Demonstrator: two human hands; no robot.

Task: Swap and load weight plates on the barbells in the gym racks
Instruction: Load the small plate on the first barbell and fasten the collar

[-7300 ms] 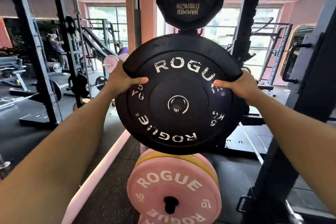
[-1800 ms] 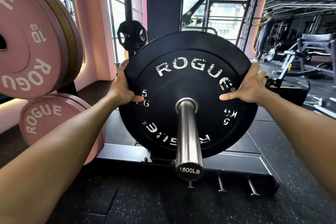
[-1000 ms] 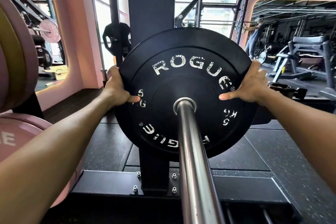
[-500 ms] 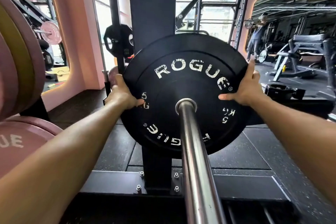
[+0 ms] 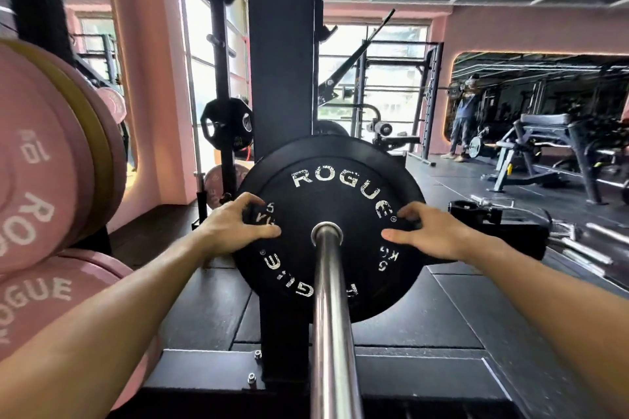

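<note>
Black round rubber Rogue bumper plate [image 5: 332,231] sits threaded on the steel barbell sleeve [image 5: 332,316]; left hand [image 5: 235,226] and right hand [image 5: 429,235] press spread fingers against its face. Loading step; next likely needs an even push inward.

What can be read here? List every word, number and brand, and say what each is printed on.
"ROGUE", twice: black plate on the barbell sleeve, once upright, once inverted.
"5 KG": same plate, right side; left marking half hidden by the left hand.
"ROGUE" and "10": upper pink plate, rotated.
"OGUE": lower pink plate, first letter cut off.
Small black plate behind: print too blurred.
</note>
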